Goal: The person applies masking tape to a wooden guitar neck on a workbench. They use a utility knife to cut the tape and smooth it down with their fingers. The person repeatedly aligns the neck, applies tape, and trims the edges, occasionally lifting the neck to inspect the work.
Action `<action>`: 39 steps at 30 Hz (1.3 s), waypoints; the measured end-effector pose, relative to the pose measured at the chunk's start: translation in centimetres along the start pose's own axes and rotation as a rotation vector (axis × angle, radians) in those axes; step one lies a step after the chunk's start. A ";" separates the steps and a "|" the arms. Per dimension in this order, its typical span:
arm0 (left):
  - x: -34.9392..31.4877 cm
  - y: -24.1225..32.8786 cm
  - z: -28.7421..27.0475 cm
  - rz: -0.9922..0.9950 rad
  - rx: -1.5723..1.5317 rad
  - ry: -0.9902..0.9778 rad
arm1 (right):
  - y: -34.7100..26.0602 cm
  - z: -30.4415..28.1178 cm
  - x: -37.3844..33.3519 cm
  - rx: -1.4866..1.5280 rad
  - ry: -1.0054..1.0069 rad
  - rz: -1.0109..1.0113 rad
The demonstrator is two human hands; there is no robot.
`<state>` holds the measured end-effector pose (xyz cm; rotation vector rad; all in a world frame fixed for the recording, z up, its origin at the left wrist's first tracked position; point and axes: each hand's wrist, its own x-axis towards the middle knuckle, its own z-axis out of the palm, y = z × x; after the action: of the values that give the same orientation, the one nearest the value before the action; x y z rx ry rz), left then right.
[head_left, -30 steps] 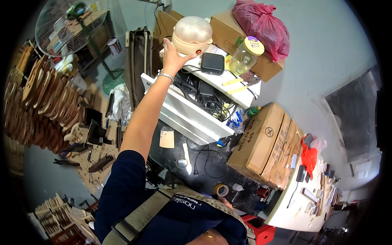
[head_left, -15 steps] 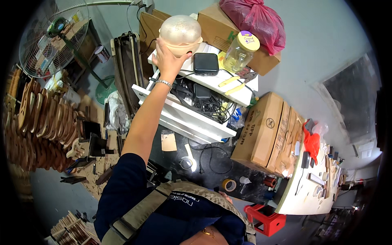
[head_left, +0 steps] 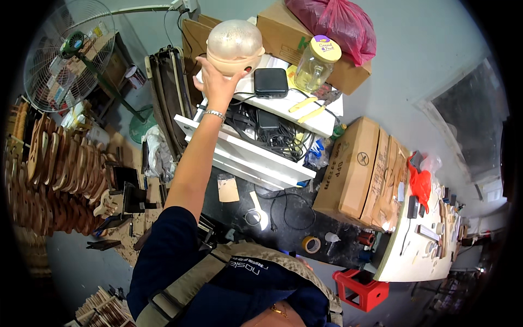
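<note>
Cooker (head_left: 234,49): stands on the far left end of the white cabinet (head_left: 322,126); cream base, clear dome speckled inside, red button on the near right side.
Left hand (head_left: 217,84): reached far forward, against the near side of the base, back of the hand toward me.
Left fingers (head_left: 204,64): spread; thumb (head_left: 236,78) well apart from them, its tip near the button.
Right hand (head_left: 306,264): mostly hidden by my apron (head_left: 256,250), a small part showing at its right edge; cannot tell whether the fingers are spread or pinching.
Black box (head_left: 271,82): on the cabinet top, just right of the cooker.
Jar (head_left: 314,68): right of the black box, yellow lid on.
Drawer (head_left: 239,151): pulled out toward me, tangled cables (head_left: 275,136) inside.
Pink bag (head_left: 340,27): far right, knotted, on an open carton (head_left: 280,34).
Dark table (head_left: 291,231): near side of the drawer; bears a tan card (head_left: 228,191) at left, a tape roll (head_left: 311,252) at near right.
Stool (head_left: 371,291): red, near right.
</note>
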<state>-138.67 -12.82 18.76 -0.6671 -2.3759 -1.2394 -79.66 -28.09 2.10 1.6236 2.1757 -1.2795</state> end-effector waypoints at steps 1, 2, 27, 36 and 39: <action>-0.4 0.3 -0.8 -0.034 0.029 0.002 | 1.4 0.7 -0.2 0.002 -0.009 0.010; -0.9 0.5 -1.9 -0.066 0.065 0.005 | 1.7 1.0 -0.2 0.007 -0.025 0.017; -67.0 8.7 -5.9 0.417 0.151 -2.766 | 24.8 2.8 -21.1 1.227 0.155 0.350; -81.3 22.2 -6.7 0.967 0.072 -2.972 | 36.7 9.3 -29.7 1.470 0.388 0.170; -84.0 28.6 -8.5 0.967 0.057 -2.906 | 37.8 6.7 -31.3 1.739 0.377 0.229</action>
<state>-52.95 -25.31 -2.29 1.5679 0.3308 -0.6424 -37.48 -53.18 -4.95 2.4044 0.3928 -3.2426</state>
